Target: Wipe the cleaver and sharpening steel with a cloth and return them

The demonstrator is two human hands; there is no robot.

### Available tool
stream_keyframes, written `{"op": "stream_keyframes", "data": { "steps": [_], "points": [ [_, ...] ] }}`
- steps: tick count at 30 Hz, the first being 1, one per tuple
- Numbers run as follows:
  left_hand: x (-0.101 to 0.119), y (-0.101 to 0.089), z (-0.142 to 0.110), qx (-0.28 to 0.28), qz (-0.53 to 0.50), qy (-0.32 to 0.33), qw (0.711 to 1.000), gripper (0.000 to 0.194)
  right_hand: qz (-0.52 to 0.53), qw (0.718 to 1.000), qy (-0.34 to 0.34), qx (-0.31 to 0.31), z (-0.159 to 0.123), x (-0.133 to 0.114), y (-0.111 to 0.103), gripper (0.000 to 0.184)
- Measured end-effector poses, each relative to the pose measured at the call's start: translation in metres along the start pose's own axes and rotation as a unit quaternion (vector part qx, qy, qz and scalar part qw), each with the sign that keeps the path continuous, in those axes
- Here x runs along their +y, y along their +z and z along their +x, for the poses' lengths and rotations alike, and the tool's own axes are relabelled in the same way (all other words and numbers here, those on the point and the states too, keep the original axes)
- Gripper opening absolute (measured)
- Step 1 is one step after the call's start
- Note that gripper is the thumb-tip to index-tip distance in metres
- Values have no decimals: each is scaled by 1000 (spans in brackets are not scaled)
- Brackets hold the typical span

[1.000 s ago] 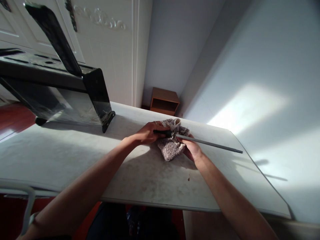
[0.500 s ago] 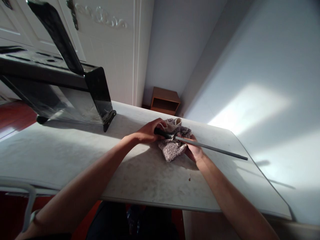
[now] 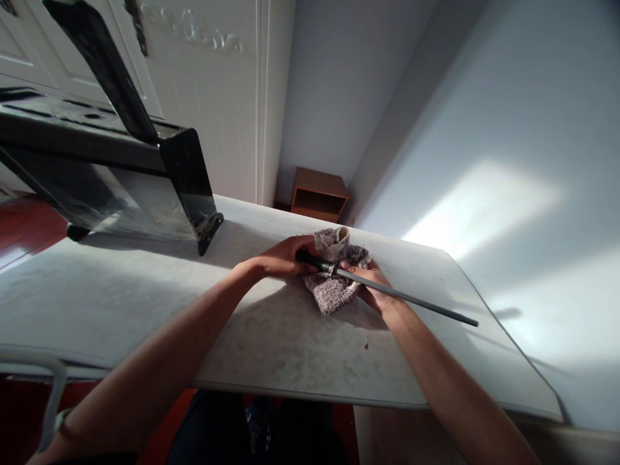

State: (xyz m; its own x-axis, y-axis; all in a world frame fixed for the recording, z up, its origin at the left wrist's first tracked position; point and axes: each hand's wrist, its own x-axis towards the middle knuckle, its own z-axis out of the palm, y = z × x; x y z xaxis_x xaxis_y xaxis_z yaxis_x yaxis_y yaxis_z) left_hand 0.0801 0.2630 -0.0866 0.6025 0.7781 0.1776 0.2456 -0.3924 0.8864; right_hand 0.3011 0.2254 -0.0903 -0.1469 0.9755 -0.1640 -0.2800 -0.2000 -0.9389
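A honing steel (image 3: 411, 298) with a black handle and a long grey rod is held above the table, its tip toward the right edge. My left hand (image 3: 289, 256) is closed around the handle's end. Bunched beneath the handle and collar is a grey-brown, fuzzy cloth (image 3: 334, 297) with a pale hem. My right hand (image 3: 376, 284) grips the cloth's right side, its thumb near the rod just past the collar. The rod passes over that hand; some fingers are hidden under the cloth and rod.
A black knife block (image 3: 186, 187) with clear sides stands on the left of the pale table (image 3: 271, 349), a black handle (image 3: 109, 71) rising from it. Behind are a white cabinet (image 3: 208, 110) and a small brown box-shaped unit (image 3: 320, 181). A wall (image 3: 547, 116) borders the right.
The steel's tip has dipped slightly toward me, and its handle has shifted a little left. Both hands keep hold; the cloth remains bunched in nearly the same place.
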Motion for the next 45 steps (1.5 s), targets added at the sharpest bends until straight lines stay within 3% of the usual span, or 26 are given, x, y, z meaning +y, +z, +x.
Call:
{"op": "stream_keyframes", "data": {
  "steps": [26, 39, 45],
  "points": [
    [4, 2, 2, 2, -9, -2, 1000, 26, 9, 998, -50, 34, 8, 7, 1, 34],
    [-5, 7, 5, 79, -45, -31, 995, 27, 34, 998, -54, 3, 10, 3, 0, 35],
    [-6, 14, 7, 127, -118, -55, 983, 31, 48, 998, -35, 17, 11, 3, -1, 37]
  ]
}}
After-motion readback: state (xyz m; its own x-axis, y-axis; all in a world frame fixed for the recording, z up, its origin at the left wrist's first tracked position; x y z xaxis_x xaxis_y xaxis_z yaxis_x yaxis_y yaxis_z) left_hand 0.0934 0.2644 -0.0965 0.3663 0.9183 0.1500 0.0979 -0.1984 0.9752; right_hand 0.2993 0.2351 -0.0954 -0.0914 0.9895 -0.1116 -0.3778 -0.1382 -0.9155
